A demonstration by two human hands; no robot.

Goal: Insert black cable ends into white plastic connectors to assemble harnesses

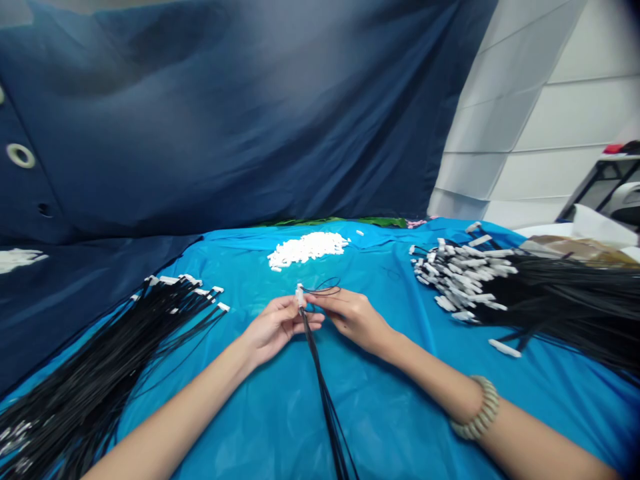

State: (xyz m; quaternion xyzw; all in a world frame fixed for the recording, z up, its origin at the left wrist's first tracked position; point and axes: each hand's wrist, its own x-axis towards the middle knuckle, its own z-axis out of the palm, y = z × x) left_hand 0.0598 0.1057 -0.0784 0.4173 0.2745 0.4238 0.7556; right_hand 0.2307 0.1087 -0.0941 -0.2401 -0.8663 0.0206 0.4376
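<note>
Between the fingertips of my left hand (280, 327) is a small white connector (300, 295), held upright over the middle of the blue cloth. Several black wires (320, 377) run from it down toward the bottom edge of the view. My right hand (357, 320) is closed beside the connector, thumb and index finger pinched on a thin black wire (327, 288) that loops out near the connector's top. The wire's end is hidden by the fingers. Beyond both hands lies a pile of small white connector pieces (307, 249).
A bundle of black wires with white ends (125, 340) lies at left; a thicker bundle with white connectors (465, 273) lies at right. The blue cloth (240, 427) covers the table. A dark blue curtain (240, 120) hangs behind. A roll of tape (21, 156) shows at far left.
</note>
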